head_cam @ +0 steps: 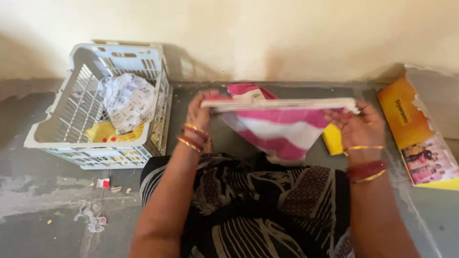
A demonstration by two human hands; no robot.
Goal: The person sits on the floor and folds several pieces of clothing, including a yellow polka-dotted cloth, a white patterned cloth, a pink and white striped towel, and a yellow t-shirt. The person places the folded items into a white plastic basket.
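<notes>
From the head camera I see my left hand [200, 113] pinching one end of a pink and white striped cloth [282, 128], fingers closed over its folded top edge. My right hand [359, 126] clamps the other end the same way, so the cloth hangs stretched between them, above my lap and the grey floor [48, 210]. To my left stands a white plastic crate [67, 143] against the wall, holding a white printed garment [128, 100] on top of a yellow one [107, 134]. A yellow box [416, 138] lies on the floor to my right, and a smaller yellow item [333, 139] shows just beside the cloth.
</notes>
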